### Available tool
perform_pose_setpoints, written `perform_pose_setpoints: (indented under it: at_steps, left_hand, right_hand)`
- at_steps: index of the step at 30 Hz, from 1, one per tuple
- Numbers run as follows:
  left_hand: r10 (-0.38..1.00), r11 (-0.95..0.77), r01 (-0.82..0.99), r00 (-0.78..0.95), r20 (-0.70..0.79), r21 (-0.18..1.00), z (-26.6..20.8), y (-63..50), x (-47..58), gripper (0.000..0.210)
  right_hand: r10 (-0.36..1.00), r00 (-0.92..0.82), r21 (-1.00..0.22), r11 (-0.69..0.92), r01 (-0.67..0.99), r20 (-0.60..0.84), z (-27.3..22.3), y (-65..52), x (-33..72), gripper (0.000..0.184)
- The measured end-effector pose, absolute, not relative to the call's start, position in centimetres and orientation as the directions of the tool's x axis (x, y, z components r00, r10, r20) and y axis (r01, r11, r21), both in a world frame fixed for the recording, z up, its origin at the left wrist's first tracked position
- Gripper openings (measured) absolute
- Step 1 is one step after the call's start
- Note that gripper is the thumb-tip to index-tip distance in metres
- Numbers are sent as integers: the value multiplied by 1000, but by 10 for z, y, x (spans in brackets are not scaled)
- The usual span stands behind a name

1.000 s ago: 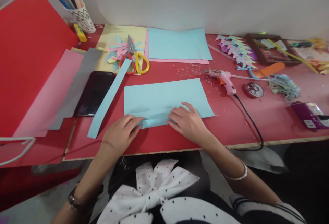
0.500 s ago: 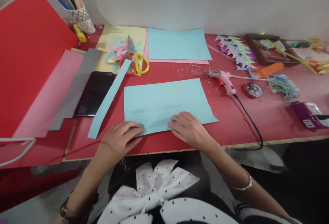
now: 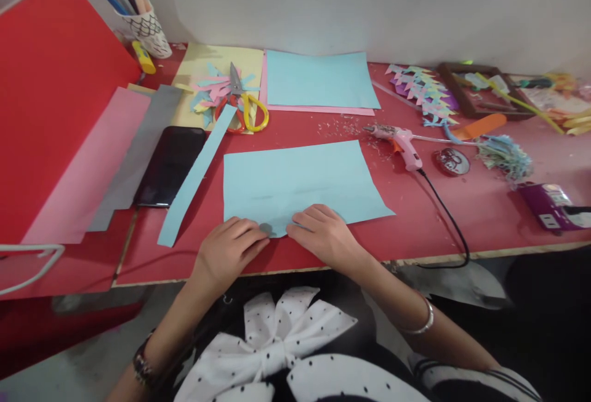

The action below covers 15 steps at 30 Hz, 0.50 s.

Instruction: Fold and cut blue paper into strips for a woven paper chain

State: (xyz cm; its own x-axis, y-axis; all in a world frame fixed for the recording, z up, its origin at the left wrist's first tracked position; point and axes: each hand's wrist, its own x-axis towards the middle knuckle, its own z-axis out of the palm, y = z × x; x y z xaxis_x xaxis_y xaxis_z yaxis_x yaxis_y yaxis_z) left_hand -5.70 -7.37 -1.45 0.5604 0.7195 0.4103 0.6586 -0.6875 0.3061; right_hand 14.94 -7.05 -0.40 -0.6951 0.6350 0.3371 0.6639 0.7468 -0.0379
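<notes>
Near edge of the blue sheet [image 3: 295, 180] has changed: approx 1 s ago a narrow flap was turned up along it, now most of that edge lies flatter, w/ only a slight lift b/w the 2 hands & the R near corner poking out as a point. L hand [image 3: 228, 251] & R hand [image 3: 327, 236] have also come closer together, fingertips now just beside each other nr the middle of that edge. Both hands look narrow, fingers curled, thumb & fingertips closed on the paper edge; how firm the grip is, can't tell, b/c fingers cover it. Sheet itself is flat on the red table [image 3: 410, 217], straight in front of the person, its far edge barely shifted. My read: the fold isn't set, no sharp crease visible, edge prob. being re-taken to get it even. Blue strip [image 3: 196, 177] to the L overlaps the phone [image 3: 170, 165], its far end on the scissors [image 3: 236, 85]; glue gun [image 3: 399, 139] lies R of the sheet. Those 4 look unmoved.
</notes>
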Motion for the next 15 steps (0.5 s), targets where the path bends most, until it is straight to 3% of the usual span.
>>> perform_pose_setpoints:
  at_steps: [5,15]
  left_hand:
    - [775,-624,687,482,408,373,-14,-77,-63,25]
    - [828,-557,729,451,332,399,-15,-69,-65,37]
  right_hand:
    - [660,-691,-52,733,678,295,-3,-65,146,25]
    - [692,-684,-66,712,699,230,-4,-58,142,24]
